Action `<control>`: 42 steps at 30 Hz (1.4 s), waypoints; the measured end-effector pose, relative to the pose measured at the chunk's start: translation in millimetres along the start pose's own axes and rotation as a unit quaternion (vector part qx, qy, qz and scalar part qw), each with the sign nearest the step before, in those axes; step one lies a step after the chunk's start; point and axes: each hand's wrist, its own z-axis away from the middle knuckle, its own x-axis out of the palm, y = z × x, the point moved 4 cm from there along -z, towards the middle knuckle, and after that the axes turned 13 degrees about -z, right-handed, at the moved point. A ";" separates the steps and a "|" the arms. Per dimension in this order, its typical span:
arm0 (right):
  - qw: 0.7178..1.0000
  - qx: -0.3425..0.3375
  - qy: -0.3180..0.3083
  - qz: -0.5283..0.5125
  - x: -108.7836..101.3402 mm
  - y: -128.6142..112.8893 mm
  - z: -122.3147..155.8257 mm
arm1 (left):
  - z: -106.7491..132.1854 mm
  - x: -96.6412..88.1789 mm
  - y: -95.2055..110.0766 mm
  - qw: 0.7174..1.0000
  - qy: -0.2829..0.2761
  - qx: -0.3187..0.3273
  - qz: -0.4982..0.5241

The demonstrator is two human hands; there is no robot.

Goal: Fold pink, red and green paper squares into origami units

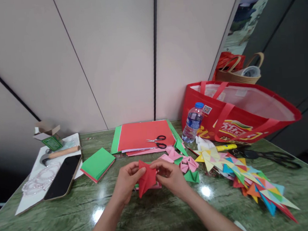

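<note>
Between my two hands, just above the green marbled table [71, 223], is a folded piece of red origami paper [148, 178]. My left hand [127, 182] pinches its left side with thumb and fingers. On the opposite edge, my right hand [171, 175] grips it with bent fingers. Some pink and green paper lies beneath, mostly hidden by the red piece. Close to my right hand sit folded pink paper pieces [188, 164] and a folded green piece [192, 177].
Scissors [159, 142] rest on a stack of red paper [144, 132] at the back. Left are green squares [99, 163] and a phone [63, 177]. Right are a water bottle [194, 122], a red bag [240, 111], colourful folded stars [253, 178] and black-handled scissors [272, 156].
</note>
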 end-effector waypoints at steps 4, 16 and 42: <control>0.999 0.017 0.010 0.032 2.2 -3.1 0.8 | 1.6 2.1 4.2 0.999 0.002 0.021 -0.041; 0.999 0.005 -0.047 -0.007 8.9 -14.2 0.7 | 2.6 10.7 -5.1 0.997 -0.051 -0.032 0.044; 0.996 0.000 0.089 0.030 -7.3 -4.5 -2.8 | 14.4 2.2 22.8 0.872 0.172 0.296 -0.351</control>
